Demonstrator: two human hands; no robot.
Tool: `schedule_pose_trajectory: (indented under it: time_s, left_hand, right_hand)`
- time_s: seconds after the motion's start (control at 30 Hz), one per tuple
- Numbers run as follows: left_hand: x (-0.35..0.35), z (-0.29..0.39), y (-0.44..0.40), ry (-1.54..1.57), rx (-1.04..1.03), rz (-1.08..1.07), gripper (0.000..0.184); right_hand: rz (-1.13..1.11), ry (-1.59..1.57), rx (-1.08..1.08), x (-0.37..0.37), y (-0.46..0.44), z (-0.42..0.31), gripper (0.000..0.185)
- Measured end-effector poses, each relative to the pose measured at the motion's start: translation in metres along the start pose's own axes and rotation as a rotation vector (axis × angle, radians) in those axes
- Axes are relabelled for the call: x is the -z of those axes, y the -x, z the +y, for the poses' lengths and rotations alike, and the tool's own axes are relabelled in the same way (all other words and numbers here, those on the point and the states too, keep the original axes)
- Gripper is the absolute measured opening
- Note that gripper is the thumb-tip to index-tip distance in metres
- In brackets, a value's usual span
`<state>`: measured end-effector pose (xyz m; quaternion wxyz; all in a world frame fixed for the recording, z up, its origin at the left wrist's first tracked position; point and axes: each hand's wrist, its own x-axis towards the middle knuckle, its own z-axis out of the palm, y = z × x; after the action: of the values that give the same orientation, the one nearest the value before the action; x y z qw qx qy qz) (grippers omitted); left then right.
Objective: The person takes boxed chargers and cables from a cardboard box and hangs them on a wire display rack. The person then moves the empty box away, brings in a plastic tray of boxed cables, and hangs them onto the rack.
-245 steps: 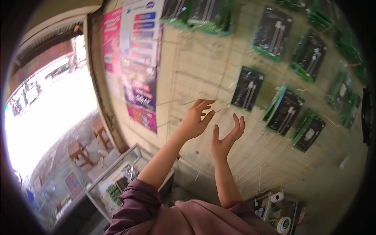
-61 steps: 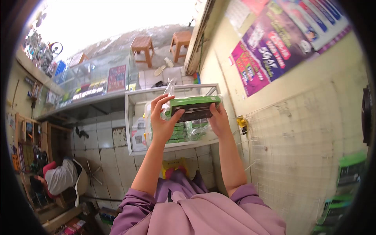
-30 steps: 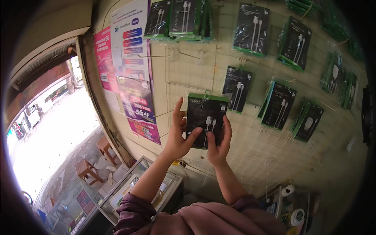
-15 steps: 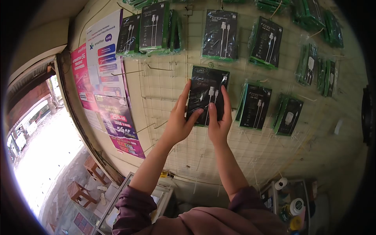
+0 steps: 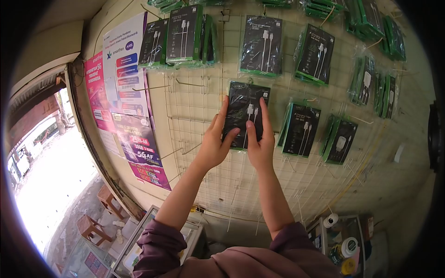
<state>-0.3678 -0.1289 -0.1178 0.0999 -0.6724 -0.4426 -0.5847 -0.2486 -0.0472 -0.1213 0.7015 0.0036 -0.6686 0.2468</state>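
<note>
Between both palms is a black charging cable box (image 5: 242, 99) in clear plastic wrap, upright and facing me, against the wire grid (image 5: 194, 120) on the wall. My left hand (image 5: 218, 141) grips its left edge, thumb across the front. On the right edge, my right hand (image 5: 259, 139) has its fingers along the side and its thumb on the printed cable picture. Whether the box's top hangs on a hook cannot be made out. Just right of it hangs another cable box (image 5: 300, 129), and above it a similar cable box (image 5: 261, 46).
Several more wrapped boxes (image 5: 184, 34) hang along the top and right of the grid. Bare hooks (image 5: 190, 83) stick out at the left. Posters (image 5: 127, 69) cover the wall beside a doorway with wooden stools (image 5: 92, 228). Below stand glass cases (image 5: 345, 231) with bottles on one.
The view has shifted slightly, so the hanging boxes sit a little lower in it. Both hands keep the same hold on the box, which stays almost in place.
</note>
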Motion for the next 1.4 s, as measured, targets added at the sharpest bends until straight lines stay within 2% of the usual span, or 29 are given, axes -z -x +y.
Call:
schedule_pose_trajectory:
  time_s: [0.07,0.1,0.17,0.3,0.4,0.47,0.53,0.6,0.67,0.77,0.8,0.87,1.07,1.17,1.2,1.3,1.4]
  left_hand:
    - [-0.001,-0.004,0.001,0.006,-0.003,-0.002,0.075]
    - [-0.001,-0.005,0.001,0.006,-0.004,-0.004,0.075]
    - [-0.002,-0.006,-0.001,-0.153,-0.123,0.023,0.075]
    - [-0.003,-0.005,-0.002,-0.04,-0.091,0.034,0.074]
    - [0.003,0.009,-0.002,0.034,0.037,-0.007,0.074]
    - [0.007,0.021,-0.004,0.115,0.368,-0.164,0.074]
    - [-0.005,-0.007,-0.001,0.047,0.327,-0.154,0.075]
    - [-0.017,-0.034,0.0,-0.023,0.282,-0.137,0.075]
    - [-0.024,-0.049,0.001,-0.133,0.147,-0.09,0.078]
    - [-0.027,-0.056,0.004,-0.273,0.068,-0.031,0.083]
    - [-0.025,-0.055,0.006,-0.273,0.081,-0.037,0.083]
    - [-0.019,-0.053,0.01,-0.155,0.193,-0.13,0.085]
    - [0.003,-0.032,0.035,-0.23,0.261,-0.112,0.082]
    - [0.025,-0.01,0.066,-0.238,0.336,-0.06,0.075]
    - [0.035,-0.006,0.082,-0.213,0.348,-0.045,0.071]
    - [0.066,0.014,0.137,-0.162,0.444,0.097,0.05]
    - [0.103,0.014,0.225,-0.09,0.672,0.229,0.035]
  right_hand:
    - [-0.059,0.211,0.011,0.005,-0.013,-0.015,0.047]
    - [-0.056,0.212,0.011,0.006,-0.02,-0.014,0.047]
    - [0.059,0.481,0.307,0.006,-0.04,-0.011,0.042]
    - [-0.017,0.412,0.184,0.003,-0.059,-0.01,0.033]
    - [-0.061,0.404,0.077,0.005,-0.062,-0.005,0.031]
    - [-0.091,0.481,0.059,0.006,-0.061,0.011,0.031]
    - [-0.12,0.56,0.039,0.004,-0.056,0.034,0.031]
    - [-0.034,0.544,0.131,-0.001,-0.052,0.058,0.032]
    - [-0.016,0.51,0.146,-0.004,-0.05,0.064,0.034]
    - [0.024,0.532,0.203,-0.004,-0.046,0.069,0.039]
    - [0.045,0.585,0.255,-0.004,-0.043,0.068,0.041]
    - [0.054,0.609,0.229,-0.004,-0.037,0.065,0.043]
    - [0.147,0.743,0.164,-0.012,0.0,0.049,0.054]
    - [0.145,0.653,0.126,-0.021,0.037,0.02,0.051]
    - [0.123,0.519,0.114,-0.027,0.053,0.012,0.047]
    - [-0.058,0.33,0.073,-0.046,0.105,-0.013,0.043]
    - [-0.268,0.094,-0.032,-0.079,0.164,-0.03,0.039]
